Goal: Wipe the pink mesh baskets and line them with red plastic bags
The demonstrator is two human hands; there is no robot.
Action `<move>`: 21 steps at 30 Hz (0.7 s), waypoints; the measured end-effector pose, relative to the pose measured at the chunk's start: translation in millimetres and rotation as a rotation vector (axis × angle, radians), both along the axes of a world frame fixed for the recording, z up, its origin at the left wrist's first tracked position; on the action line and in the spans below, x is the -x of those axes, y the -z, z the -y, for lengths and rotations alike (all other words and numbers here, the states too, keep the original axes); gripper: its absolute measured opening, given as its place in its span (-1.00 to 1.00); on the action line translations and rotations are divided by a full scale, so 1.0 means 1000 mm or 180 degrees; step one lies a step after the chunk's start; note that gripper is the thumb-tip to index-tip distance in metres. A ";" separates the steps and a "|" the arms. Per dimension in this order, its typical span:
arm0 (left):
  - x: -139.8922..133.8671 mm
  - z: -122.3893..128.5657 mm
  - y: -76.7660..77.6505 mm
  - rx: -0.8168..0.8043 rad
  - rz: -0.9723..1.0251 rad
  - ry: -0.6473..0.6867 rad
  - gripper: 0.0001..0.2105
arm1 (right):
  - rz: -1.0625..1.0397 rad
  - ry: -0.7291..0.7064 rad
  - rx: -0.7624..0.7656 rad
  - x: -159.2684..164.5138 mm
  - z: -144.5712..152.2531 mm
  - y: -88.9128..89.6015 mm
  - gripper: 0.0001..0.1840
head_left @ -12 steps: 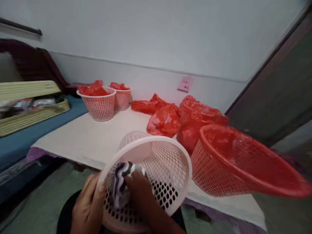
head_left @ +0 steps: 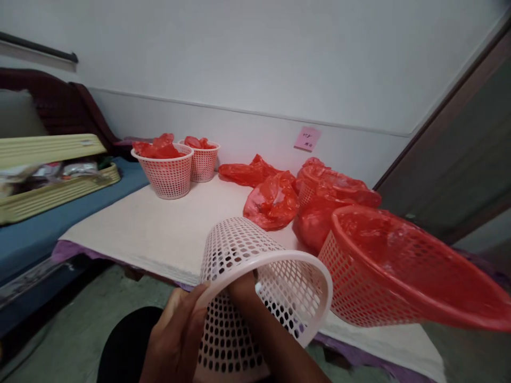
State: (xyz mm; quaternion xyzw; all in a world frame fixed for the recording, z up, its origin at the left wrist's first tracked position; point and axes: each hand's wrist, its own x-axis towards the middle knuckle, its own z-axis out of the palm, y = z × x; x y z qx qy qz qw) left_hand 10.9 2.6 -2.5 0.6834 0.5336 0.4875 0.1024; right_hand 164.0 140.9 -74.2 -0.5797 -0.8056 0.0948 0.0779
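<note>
A white plastic mesh basket lies tipped toward me above the front edge of the table, its mouth facing me. My left hand is closed on the left side of its rim. Through the mouth reaches my right hand, with the fingers hidden by the rim and wall. The earlier picture shows this hand closed on a striped cloth inside the basket; only a small pale bit of the cloth peeks out beside the wrist now.
A red mesh basket with a red liner leans at the right, near red plastic bags. Two white baskets holding red bags stand at the back left of the white-covered table. A yellow lidded container lies further left.
The white basket has turned, so more of its outer wall shows. My right hand has gone deeper inside with the striped cloth, now mostly hidden. My left hand stays on the rim.
</note>
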 end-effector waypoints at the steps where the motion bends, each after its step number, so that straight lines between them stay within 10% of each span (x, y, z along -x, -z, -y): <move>1: 0.001 -0.001 -0.001 -0.0056 -0.0040 -0.0030 -0.71 | -0.0020 -0.0056 0.0054 -0.001 0.003 -0.002 -0.61; 10: 0.031 -0.025 0.000 0.0150 0.0353 -0.0646 -0.67 | -0.0687 -0.1207 0.0156 -0.027 0.113 -0.012 -0.81; 16: 0.031 -0.039 -0.015 0.0373 0.0795 -0.0526 -0.62 | -0.0605 -0.0380 -0.1588 -0.017 0.151 0.031 -0.76; 21: 0.028 -0.041 -0.021 0.0639 0.1036 -0.0454 -0.58 | -0.0513 -0.0792 -0.2334 -0.007 0.145 0.014 -0.81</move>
